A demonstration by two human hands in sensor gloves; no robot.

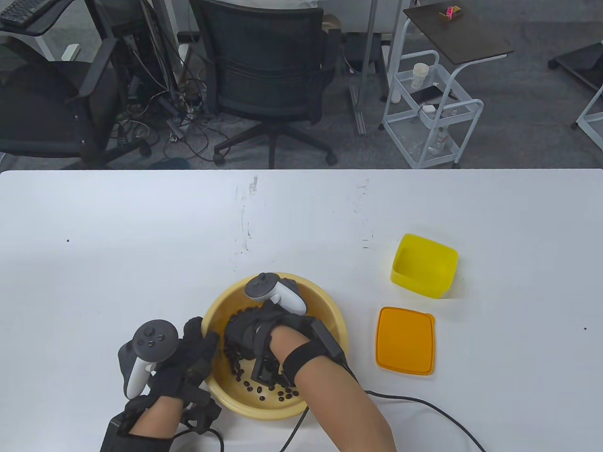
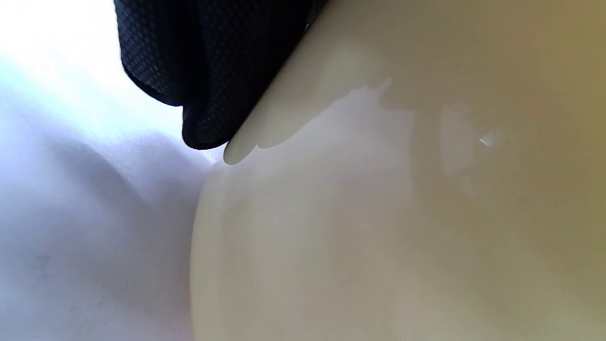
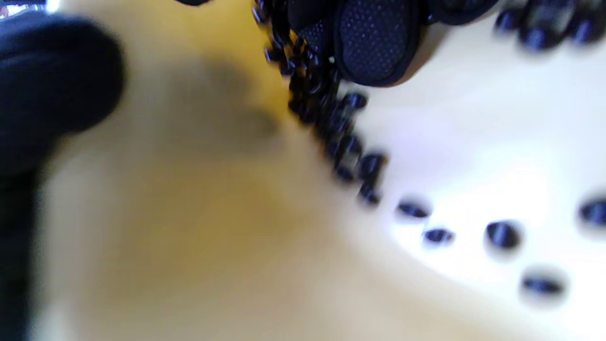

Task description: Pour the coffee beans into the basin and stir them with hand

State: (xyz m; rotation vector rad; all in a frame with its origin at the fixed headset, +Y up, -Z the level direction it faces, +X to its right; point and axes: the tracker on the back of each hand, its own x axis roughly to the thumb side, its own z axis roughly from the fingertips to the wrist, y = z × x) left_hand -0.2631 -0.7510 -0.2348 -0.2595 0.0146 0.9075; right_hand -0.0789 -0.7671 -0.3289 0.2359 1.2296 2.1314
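Note:
A round yellow basin [image 1: 330,306] stands near the table's front edge with dark coffee beans [image 1: 264,393] strewn over its bottom. My right hand [image 1: 240,332] reaches down into it, fingers spread among a heap of beans on the left side. In the right wrist view the gloved fingertips [image 3: 374,42] touch the bean pile [image 3: 350,142] against the basin wall [image 3: 189,213]. My left hand [image 1: 198,343] grips the basin's left rim. Its gloved fingers [image 2: 208,71] press on the outer wall [image 2: 378,213].
An empty yellow box [image 1: 424,266] sits to the right of the basin, with its orange lid [image 1: 405,340] lying flat in front of it. A black cable [image 1: 424,402] trails from my right wrist across the white table [image 1: 141,235]. Office chairs stand beyond the far edge.

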